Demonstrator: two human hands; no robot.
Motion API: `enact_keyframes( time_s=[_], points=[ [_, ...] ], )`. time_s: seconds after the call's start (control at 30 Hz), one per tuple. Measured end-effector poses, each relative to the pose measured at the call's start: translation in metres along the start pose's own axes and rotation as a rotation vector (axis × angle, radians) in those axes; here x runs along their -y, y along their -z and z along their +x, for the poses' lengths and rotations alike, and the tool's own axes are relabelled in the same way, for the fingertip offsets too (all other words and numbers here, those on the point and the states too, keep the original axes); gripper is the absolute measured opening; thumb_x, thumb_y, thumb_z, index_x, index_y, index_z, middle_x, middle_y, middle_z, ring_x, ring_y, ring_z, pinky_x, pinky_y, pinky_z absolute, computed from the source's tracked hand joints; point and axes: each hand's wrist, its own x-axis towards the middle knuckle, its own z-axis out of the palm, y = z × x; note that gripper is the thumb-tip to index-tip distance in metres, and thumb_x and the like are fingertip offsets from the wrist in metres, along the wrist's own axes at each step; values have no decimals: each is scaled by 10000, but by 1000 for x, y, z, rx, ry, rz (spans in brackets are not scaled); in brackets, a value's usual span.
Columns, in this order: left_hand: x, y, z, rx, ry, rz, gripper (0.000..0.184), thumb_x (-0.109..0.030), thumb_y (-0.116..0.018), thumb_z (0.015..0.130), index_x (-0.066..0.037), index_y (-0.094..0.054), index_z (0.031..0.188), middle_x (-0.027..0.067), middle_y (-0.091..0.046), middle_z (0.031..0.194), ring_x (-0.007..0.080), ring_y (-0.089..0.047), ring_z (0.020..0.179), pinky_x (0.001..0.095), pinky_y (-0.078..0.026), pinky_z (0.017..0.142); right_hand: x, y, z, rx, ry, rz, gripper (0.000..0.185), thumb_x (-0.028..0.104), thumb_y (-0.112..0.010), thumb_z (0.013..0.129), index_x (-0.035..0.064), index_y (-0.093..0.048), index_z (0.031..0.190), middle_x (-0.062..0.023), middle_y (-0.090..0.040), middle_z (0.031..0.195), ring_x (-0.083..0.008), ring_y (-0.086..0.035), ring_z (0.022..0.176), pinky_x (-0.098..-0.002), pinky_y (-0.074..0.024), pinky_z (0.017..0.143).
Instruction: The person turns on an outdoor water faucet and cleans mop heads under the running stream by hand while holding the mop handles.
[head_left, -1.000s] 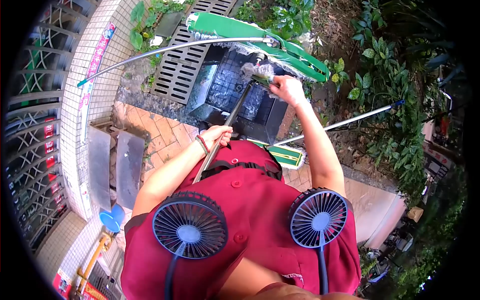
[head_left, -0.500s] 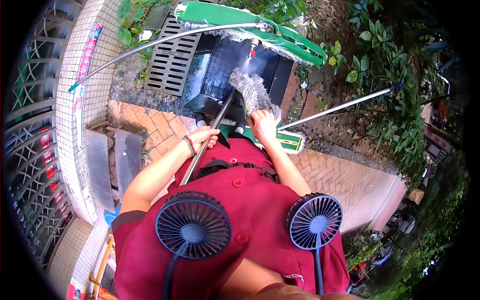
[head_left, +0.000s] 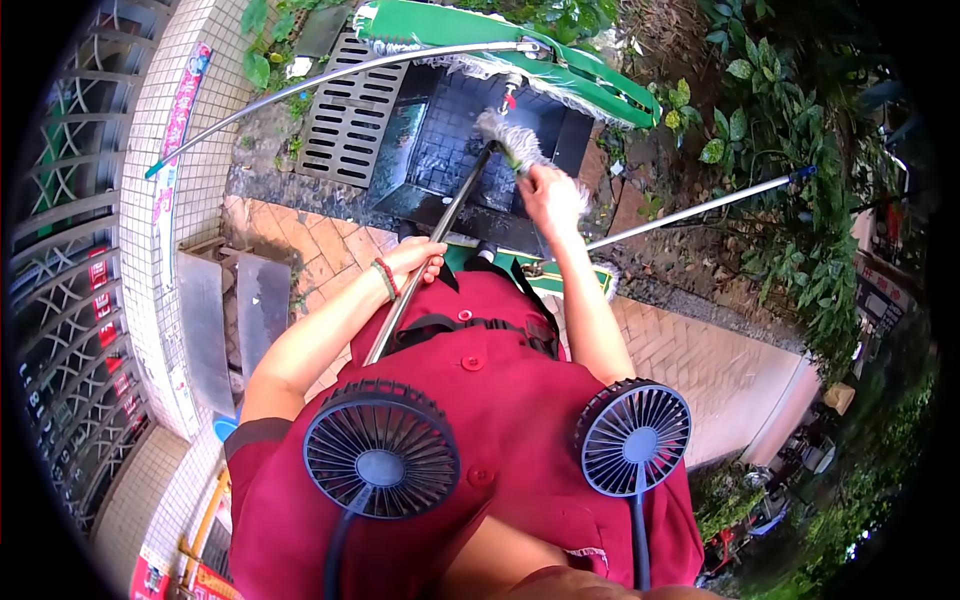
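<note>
My left hand (head_left: 418, 262) is closed round a metal mop pole (head_left: 440, 230) that slants up to a mop head (head_left: 512, 140) with grey-white strands. At the right end of this mop head, my right hand (head_left: 553, 205) has its fingers closed on it. Below the mop head lies a dark tiled basin (head_left: 455, 130) with water in it. A tap with a red part (head_left: 509, 101) stands at the basin's far side, just above the mop head.
A green flat mop (head_left: 450, 25) lies across the basin's far edge, its pole (head_left: 330, 78) reaching left. Left of the basin is a slotted grate (head_left: 345, 130). Another green mop (head_left: 605, 278) lies near my feet, its pole (head_left: 700, 208) pointing right. Plants grow at the right.
My right hand moved back toward me with the mop head, then forward and right over the basin. My left hand keeps its hold on the pole.
</note>
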Motion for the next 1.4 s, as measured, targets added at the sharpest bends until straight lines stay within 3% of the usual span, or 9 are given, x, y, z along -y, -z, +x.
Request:
enact_keyframes(
  time_s=[0.23, 0.37, 0.5, 0.67, 0.87, 1.1, 1.27, 1.4],
  points=[
    [4, 2, 11, 92, -7, -124, 111, -137, -524, 865, -79, -446, 811, 0, -458, 626, 70, -430, 501, 184, -370, 391, -18, 9, 7, 43, 7, -27, 223, 261, -659, 714, 89, -530, 653, -96, -563, 673, -290, -551, 710, -411, -427, 645],
    [10, 13, 11, 112, 35, -130, 113, -139, -526, 862, -85, -450, 798, -5, -449, 617, 68, -419, 497, 185, -356, 392, 3, -5, -16, 27, 97, 16, 198, 197, -674, 677, 88, -510, 657, -85, -542, 669, -285, -541, 704, -410, -418, 649],
    [13, 20, 4, 63, 62, -50, 146, -154, -523, 868, -95, -432, 771, -4, -448, 614, 73, -421, 493, 186, -359, 396, 15, -36, -57, 52, 113, -4, 178, 186, -654, 687, 78, -512, 691, -77, -545, 708, -275, -534, 739, -392, -409, 666],
    [25, 23, 0, -24, 41, 50, 130, -133, -511, 875, -78, -397, 848, 4, -452, 633, 76, -438, 495, 193, -375, 388, 14, -64, -112, 16, 80, 40, 158, 169, -643, 687, 84, -535, 764, -57, -547, 793, -251, -512, 818, -375, -388, 725],
    [32, 29, 0, -38, 36, 97, 137, -142, -512, 878, -94, -384, 875, -12, -438, 637, 61, -421, 493, 180, -362, 382, 11, -63, -122, 29, 33, 52, 144, 160, -632, 686, 87, -535, 763, -57, -557, 810, -259, -513, 827, -376, -387, 733],
    [24, 19, -2, -32, 8, 75, 112, -144, -508, 882, -88, -416, 852, -23, -433, 619, 54, -403, 500, 173, -345, 392, 8, -34, -65, 30, 142, 64, 158, 179, -643, 694, 84, -519, 676, -54, -556, 729, -261, -526, 775, -379, -394, 696],
    [10, 14, -4, -2, -14, -3, 112, -164, -510, 877, -89, -462, 809, -8, -482, 612, 81, -468, 503, 202, -410, 408, 18, -14, 1, 45, 234, 30, 147, 178, -650, 690, 93, -530, 688, -57, -562, 698, -252, -533, 723, -366, -398, 665],
    [4, 14, 1, 31, -33, -74, 119, -188, -512, 876, -80, -502, 827, -7, -503, 623, 86, -480, 513, 203, -419, 418, 19, -5, 52, 84, 260, -3, 186, 257, -630, 722, 84, -561, 718, -80, -596, 719, -277, -562, 754, -390, -430, 681]
  ],
)
